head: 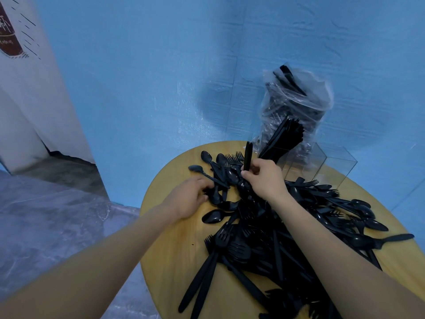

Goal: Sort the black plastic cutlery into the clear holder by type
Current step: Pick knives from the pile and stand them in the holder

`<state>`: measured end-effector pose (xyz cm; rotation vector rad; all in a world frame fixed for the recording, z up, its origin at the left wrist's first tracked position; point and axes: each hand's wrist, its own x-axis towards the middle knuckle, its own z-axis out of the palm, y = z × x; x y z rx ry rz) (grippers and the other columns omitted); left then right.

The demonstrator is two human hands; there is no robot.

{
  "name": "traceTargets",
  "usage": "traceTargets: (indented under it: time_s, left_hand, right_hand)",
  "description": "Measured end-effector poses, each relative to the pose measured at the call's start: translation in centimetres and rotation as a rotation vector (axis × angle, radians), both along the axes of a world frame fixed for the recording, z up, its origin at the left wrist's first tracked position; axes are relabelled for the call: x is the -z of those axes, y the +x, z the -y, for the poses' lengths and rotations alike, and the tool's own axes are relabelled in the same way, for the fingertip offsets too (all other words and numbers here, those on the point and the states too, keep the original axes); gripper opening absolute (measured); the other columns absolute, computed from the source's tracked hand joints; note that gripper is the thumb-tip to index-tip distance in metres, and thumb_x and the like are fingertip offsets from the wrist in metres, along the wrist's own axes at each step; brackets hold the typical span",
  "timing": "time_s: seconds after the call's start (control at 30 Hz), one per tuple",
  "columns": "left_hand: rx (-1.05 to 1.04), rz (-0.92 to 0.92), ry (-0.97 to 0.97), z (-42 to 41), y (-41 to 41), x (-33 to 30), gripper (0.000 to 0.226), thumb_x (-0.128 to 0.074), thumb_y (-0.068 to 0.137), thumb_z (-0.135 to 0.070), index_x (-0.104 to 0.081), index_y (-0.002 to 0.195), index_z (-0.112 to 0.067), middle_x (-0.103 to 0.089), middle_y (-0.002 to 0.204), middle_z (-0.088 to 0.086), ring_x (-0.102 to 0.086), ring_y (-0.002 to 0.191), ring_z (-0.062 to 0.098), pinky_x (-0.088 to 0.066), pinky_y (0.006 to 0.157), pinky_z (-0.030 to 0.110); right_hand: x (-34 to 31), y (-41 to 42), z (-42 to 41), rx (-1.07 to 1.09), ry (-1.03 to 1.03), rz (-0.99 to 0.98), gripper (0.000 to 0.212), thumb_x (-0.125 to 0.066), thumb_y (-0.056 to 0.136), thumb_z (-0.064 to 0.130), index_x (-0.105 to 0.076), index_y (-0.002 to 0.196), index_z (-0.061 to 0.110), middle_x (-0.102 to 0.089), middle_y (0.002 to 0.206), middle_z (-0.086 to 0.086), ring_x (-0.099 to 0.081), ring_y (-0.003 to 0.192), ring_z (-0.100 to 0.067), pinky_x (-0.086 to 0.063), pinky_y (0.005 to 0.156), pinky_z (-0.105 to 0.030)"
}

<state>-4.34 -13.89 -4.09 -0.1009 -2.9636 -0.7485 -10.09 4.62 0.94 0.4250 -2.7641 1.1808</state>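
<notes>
Round wooden table [170, 254] carried a sprawling heap of black cutlery [282, 229]: spoons, forks, knives mixed. Right hand [264, 178] gripped a small upright bunch of handles [248, 155] just beside the clear holder [322, 164] at the far edge; its nearest compartment already held cutlery. Left hand [190, 196] lay on the spoons [218, 178], fingers curled among them; grip unclear. Plastic bag [296, 100] stood behind the holder
</notes>
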Motion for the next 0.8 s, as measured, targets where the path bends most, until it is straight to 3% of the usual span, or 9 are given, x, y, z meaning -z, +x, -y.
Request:
traceTargets:
  time_s: [0.13,0.3,0.43,0.5,0.6,0.7,0.8]
  left_hand:
    - [-0.028,-0.084,-0.101,-0.4,1.0,0.0,0.033,-0.048,0.093,-0.006,-0.059,0.121,-0.019,-0.057,0.115,0.0,-0.058,0.103,0.018,-0.047,0.089,0.03]
    - [0.004,-0.05,-0.146,0.4,2.5,-0.5,0.035,-0.043,0.091,-0.001,-0.06,0.117,-0.016,-0.059,0.113,0.003,-0.059,0.099,0.018,-0.047,0.088,0.032]
    - [0.066,0.003,-0.102,1.6,4.0,-1.3,0.035,-0.044,0.091,0.001,-0.06,0.117,-0.015,-0.06,0.111,-0.001,-0.057,0.098,0.012,-0.045,0.087,0.022]
    - [0.087,0.039,-0.119,2.1,4.5,-1.7,0.034,-0.043,0.091,0.001,-0.058,0.118,-0.013,-0.06,0.111,0.0,-0.056,0.098,0.013,-0.045,0.086,0.023]
    - [0.102,0.077,-0.263,2.4,4.8,-1.8,0.033,-0.042,0.093,-0.003,-0.051,0.123,-0.014,-0.054,0.116,0.001,-0.055,0.104,0.017,-0.044,0.088,0.026]
    - [0.103,0.097,-0.446,1.9,4.9,-1.7,0.035,-0.038,0.096,-0.004,-0.044,0.129,-0.013,-0.048,0.121,0.005,-0.05,0.109,0.021,-0.042,0.092,0.029]
    - [0.059,0.093,-0.491,1.4,4.8,-1.4,0.032,-0.037,0.095,-0.004,-0.045,0.126,-0.011,-0.048,0.119,0.008,-0.049,0.107,0.022,-0.043,0.091,0.029]
  right_hand:
    - [0.2,0.1,0.2,-0.032,-0.019,-0.002,0.01,-0.061,0.09,0.016,-0.069,0.092,0.01,-0.065,0.084,-0.006,-0.055,0.069,-0.015,-0.035,0.043,-0.006]
    - [0.5,0.3,0.4,-0.045,-0.009,-0.006,0.015,-0.061,0.09,0.018,-0.067,0.09,0.004,-0.063,0.079,-0.006,-0.054,0.071,-0.017,-0.038,0.054,-0.018]
    - [0.5,0.7,0.7,-0.045,0.007,0.004,0.016,-0.062,0.09,0.019,-0.061,0.076,0.01,-0.052,0.066,0.005,-0.048,0.062,-0.011,-0.032,0.051,-0.019]
    - [0.5,0.8,0.9,-0.051,-0.008,0.009,0.011,-0.062,0.09,0.019,-0.066,0.084,0.01,-0.057,0.073,0.003,-0.052,0.068,-0.012,-0.035,0.056,-0.021]
    - [0.5,1.2,1.0,-0.046,-0.025,0.015,0.014,-0.062,0.09,0.018,-0.069,0.095,0.007,-0.065,0.086,-0.003,-0.058,0.08,-0.017,-0.039,0.068,-0.022]
    - [0.4,1.5,0.9,-0.043,-0.02,0.02,0.014,-0.062,0.09,0.018,-0.069,0.092,0.006,-0.064,0.082,-0.001,-0.057,0.076,-0.015,-0.039,0.064,-0.021]
    - [0.3,1.8,0.9,-0.048,-0.013,0.024,0.014,-0.062,0.09,0.018,-0.069,0.092,0.006,-0.064,0.083,-0.002,-0.058,0.078,-0.016,-0.039,0.066,-0.021]
